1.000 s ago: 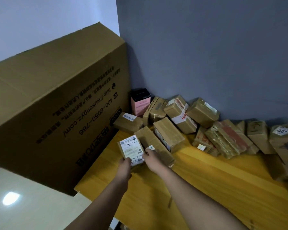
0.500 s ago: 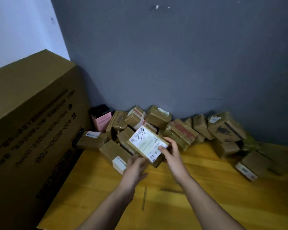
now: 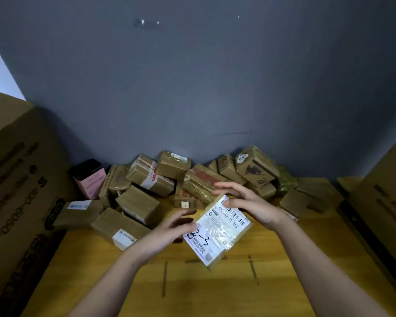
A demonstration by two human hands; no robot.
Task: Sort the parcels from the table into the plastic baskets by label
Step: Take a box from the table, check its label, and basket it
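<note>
A brown parcel (image 3: 217,232) with a white shipping label marked "2-3" hangs tilted above the wooden table (image 3: 215,291). My right hand (image 3: 249,202) pinches its upper corner, thumb on the label. My left hand (image 3: 169,234) reaches in from the left, and its stretched fingers touch the parcel's left edge. A pile of taped brown parcels (image 3: 201,181) lies along the grey wall behind. No plastic basket is in view.
A very large printed cardboard box (image 3: 16,191) stands at the table's left side, and another large box (image 3: 384,202) stands at the right. A pink box with a black lid (image 3: 90,181) stands at the left end of the pile.
The view has swung right and up. Both hands have lifted the "2-3" parcel off the pile, carried it right and turned it round. My right hand now holds its top.
</note>
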